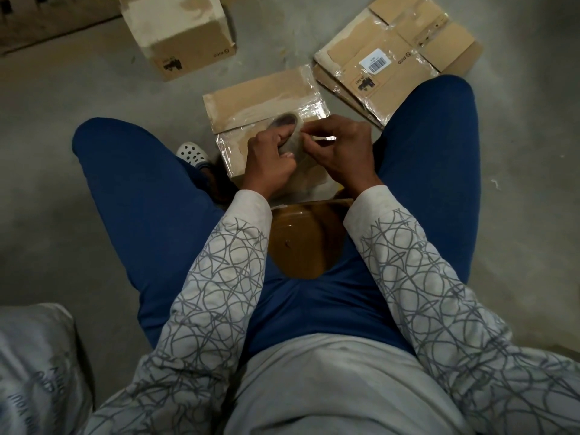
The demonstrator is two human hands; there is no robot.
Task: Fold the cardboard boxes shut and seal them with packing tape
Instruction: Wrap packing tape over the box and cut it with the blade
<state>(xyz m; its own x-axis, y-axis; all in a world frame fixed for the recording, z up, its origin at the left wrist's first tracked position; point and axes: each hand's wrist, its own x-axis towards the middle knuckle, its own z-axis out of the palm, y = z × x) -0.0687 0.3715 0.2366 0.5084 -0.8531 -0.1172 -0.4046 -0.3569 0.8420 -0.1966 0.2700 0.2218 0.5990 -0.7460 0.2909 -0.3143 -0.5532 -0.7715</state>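
The box (pixel 263 95) stands on the floor (pixel 94 89) between the person's spread knees, straight ahead of both grips, its top already shiny with tape. A glossy band crosses the top from side to side, rising a little toward the right. That is the line any further strip has to follow.

The roll (pixel 290 130) of clear tape hangs just above the near part of the box top. The left grip (pixel 270 160) is curled round it from the near left side, with the fingers wrapped over its rim. The roll stands on edge, its open core facing away and up. The right grip (pixel 340 152) comes in from the right, thumb and fingertips pinched together on the roll's right rim, where a small bright sliver shows. Most likely it is picking at the loose end. Whether that end is lifted free cannot be told.

So the end lies on the right of the roll, on the right grip's side, and the roll sits to the left. A pull would probably go rightward along the band while the left grip steadies the roll. Both grips are equally near the box.

A second box (pixel 185 36) stands well apart at the far left, and flattened cartons (pixel 398 58) lie at the far right.
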